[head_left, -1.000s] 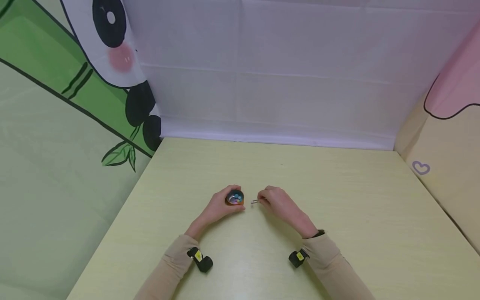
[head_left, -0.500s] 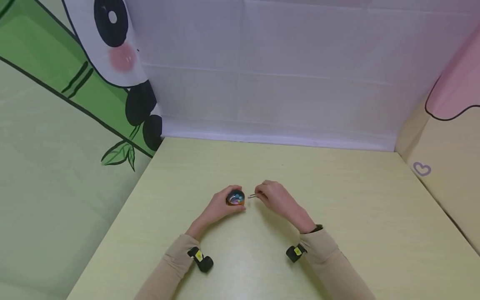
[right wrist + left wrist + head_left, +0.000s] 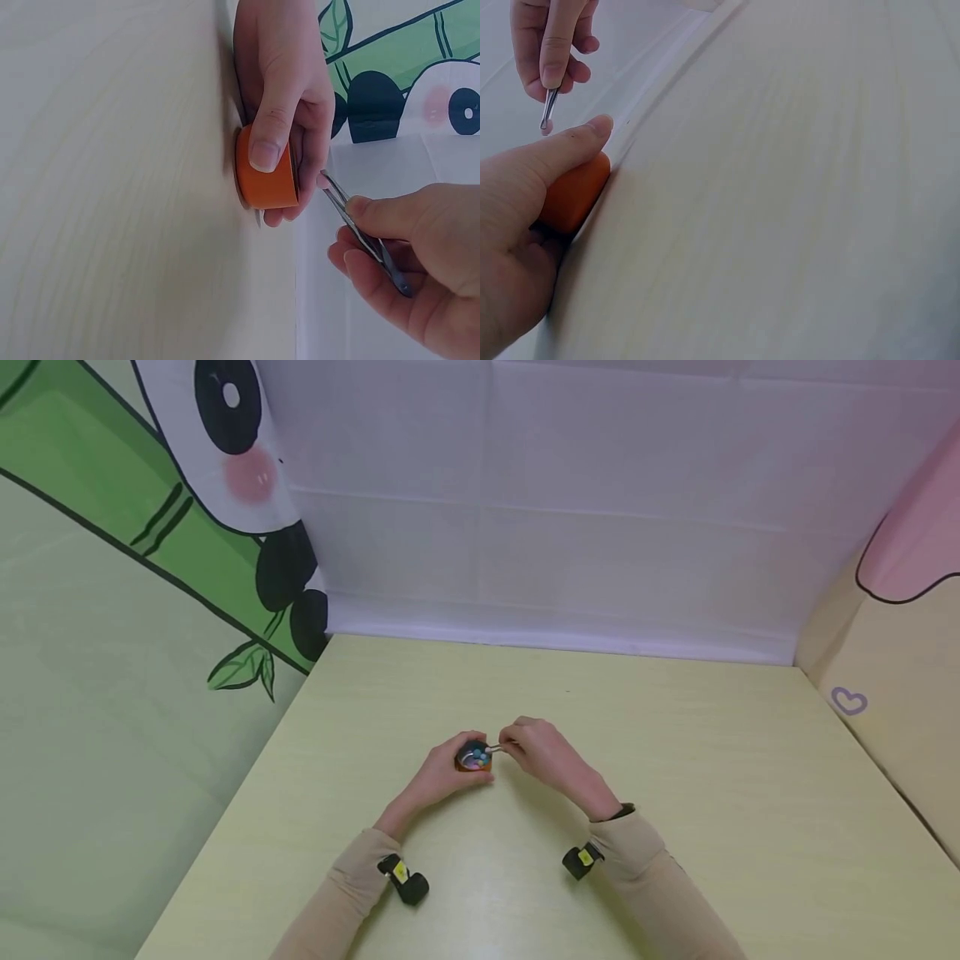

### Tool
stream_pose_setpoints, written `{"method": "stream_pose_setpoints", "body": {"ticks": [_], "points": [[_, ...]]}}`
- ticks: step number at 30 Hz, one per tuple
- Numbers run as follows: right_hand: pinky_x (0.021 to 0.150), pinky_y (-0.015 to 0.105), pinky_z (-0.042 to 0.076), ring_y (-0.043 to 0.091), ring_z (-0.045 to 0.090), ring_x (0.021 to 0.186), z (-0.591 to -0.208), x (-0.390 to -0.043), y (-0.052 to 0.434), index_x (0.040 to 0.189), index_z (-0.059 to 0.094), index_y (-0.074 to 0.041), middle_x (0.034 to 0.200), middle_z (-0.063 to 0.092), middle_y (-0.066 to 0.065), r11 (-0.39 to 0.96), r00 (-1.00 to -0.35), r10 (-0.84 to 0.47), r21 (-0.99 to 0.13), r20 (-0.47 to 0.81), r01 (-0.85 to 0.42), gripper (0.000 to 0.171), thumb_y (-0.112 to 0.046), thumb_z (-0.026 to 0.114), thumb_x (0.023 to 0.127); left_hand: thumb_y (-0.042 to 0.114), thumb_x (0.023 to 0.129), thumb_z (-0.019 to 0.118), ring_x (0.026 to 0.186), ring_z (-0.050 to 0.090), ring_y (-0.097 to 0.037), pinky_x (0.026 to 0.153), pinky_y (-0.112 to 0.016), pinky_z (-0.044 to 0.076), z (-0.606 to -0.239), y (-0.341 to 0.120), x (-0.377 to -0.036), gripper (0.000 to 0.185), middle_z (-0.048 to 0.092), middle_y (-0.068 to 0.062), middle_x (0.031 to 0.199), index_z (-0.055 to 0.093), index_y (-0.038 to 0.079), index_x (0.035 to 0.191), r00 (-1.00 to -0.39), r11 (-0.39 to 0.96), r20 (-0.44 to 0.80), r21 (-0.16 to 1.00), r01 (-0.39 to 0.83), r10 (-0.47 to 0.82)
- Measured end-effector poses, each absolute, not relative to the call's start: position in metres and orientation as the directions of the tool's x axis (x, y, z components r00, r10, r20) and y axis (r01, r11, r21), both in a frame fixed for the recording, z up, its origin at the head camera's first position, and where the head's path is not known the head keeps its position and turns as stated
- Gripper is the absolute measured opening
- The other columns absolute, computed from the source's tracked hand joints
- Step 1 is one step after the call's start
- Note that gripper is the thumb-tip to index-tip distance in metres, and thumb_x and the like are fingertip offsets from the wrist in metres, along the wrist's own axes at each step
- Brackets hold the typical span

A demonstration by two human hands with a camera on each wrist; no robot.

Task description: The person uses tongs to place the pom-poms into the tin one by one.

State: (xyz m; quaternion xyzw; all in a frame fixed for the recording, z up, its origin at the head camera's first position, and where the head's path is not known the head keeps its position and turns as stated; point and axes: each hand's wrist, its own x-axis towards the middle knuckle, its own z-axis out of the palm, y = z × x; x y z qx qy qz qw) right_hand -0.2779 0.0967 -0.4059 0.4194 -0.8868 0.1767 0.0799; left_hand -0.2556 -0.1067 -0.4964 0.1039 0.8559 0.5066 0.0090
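On the table, my left hand [image 3: 446, 772] grips a small round orange container [image 3: 271, 180] between thumb and fingers. Its inside looks dark in the head view, and several small coloured beads [image 3: 476, 760] lie in it. With thumb and fingers my right hand [image 3: 547, 756] pinches metal tweezers [image 3: 367, 240] just to the right of the container. A small pink bead [image 3: 323, 180] sits between the tweezer tips. Those tips are at the container's rim in the head view; the wrist views show them above its opening, near the left fingers.
The pale wooden table [image 3: 675, 760] reaches back to a hanging white cloth [image 3: 555, 568]. Printed cloth [image 3: 112, 693] hangs along the left side, and another printed panel stands on the right. A small black camera [image 3: 405, 881] is strapped at each wrist.
My right hand has moved left and slightly away from me, bringing the tweezer tips from beside the container to its rim. The left hand still grips the container in nearly the same place.
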Motion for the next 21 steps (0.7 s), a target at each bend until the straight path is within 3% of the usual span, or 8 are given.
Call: {"method": "stream_pose_setpoints", "body": {"ticks": [21], "points": [[0.072,0.028,0.055,0.016,0.066,0.079,-0.405,-0.278,0.084,0.096,0.074,-0.002,0.088,0.073,0.007,0.582,-0.639,-0.724,-0.266,0.26,-0.768,0.009,-0.008,0.067,0.093,0.028,0.079,0.085,0.113,0.06,-0.023,0.098,-0.04,0.048,-0.496,-0.107,-0.255,0.067,0.061,-0.008,0.135,0.054,0.018,0.137,-0.98,0.462,0.089,0.872,0.164,0.18]]}}
